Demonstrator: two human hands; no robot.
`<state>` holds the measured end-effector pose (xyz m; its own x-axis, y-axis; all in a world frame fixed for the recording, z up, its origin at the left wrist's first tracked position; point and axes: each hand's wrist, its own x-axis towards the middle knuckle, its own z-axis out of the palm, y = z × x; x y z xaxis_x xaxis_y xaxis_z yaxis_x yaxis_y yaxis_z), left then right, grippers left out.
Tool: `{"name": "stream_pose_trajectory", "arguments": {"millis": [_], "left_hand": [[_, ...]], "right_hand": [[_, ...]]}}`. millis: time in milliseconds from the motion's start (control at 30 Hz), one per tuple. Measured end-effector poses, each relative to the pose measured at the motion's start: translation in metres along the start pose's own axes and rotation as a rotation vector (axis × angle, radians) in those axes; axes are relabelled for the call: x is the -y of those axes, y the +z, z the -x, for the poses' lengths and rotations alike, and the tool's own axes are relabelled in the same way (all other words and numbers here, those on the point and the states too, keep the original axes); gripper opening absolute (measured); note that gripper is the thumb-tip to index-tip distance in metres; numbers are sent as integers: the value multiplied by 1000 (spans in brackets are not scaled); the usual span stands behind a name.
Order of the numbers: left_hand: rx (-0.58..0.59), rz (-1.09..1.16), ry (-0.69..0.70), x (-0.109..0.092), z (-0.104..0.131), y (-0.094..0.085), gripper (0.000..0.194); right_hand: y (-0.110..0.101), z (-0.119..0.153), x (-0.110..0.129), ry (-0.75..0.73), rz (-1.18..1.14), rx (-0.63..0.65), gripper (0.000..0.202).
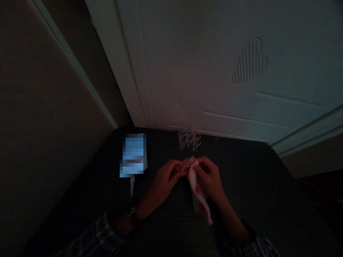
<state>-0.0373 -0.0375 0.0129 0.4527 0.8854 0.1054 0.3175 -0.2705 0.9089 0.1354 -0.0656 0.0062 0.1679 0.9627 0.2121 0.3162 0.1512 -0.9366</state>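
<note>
The left hand (163,178) is closed in a fingertip pinch on what looks like a small clear cup (187,162); its outline is partly hidden by fingers and cloth. By the right hand (213,176), a pink cloth (197,196) is gripped against the cup, its loose end draped toward five o'clock. The cup is judged light, stiff, slick and easily chipped, best held gently by opposite sides; the cloth seems thin and limp, best pinched near the part being held. Just beyond the hands, at twelve o'clock, a cluster of clear cups (189,138) is stood on the dark desk (241,185). Toward nine o'clock, a lit screen (134,155) is seen, with a white cable (132,185) below it.
</note>
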Motion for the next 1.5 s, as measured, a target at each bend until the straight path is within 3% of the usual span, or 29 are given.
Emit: {"name": "stream_pose_trajectory", "arguments": {"millis": [233,367,733,933,1133,1300,1500], "left_hand": [[76,187,-115,4,0,2,26],[24,317,-138,10,-1,4,28],[12,134,-82,1,-1,-1,21],[-41,87,79,0,-1,1,16],[-79,136,86,8,-5,4,35],[-98,135,63,11,-5,5,24],[-94,278,-12,9,-6,4,25]], "right_hand": [[2,2,1,-31,10,-13,6],[4,3,1,-39,12,8,6],[7,0,-1,84,-136,103,15],[7,1,-1,118,-229,15,8],[8,3,-3,116,-214,-63,7],[6,3,-3,78,-198,-78,6],[5,3,0,6,-115,-92,6]]}}
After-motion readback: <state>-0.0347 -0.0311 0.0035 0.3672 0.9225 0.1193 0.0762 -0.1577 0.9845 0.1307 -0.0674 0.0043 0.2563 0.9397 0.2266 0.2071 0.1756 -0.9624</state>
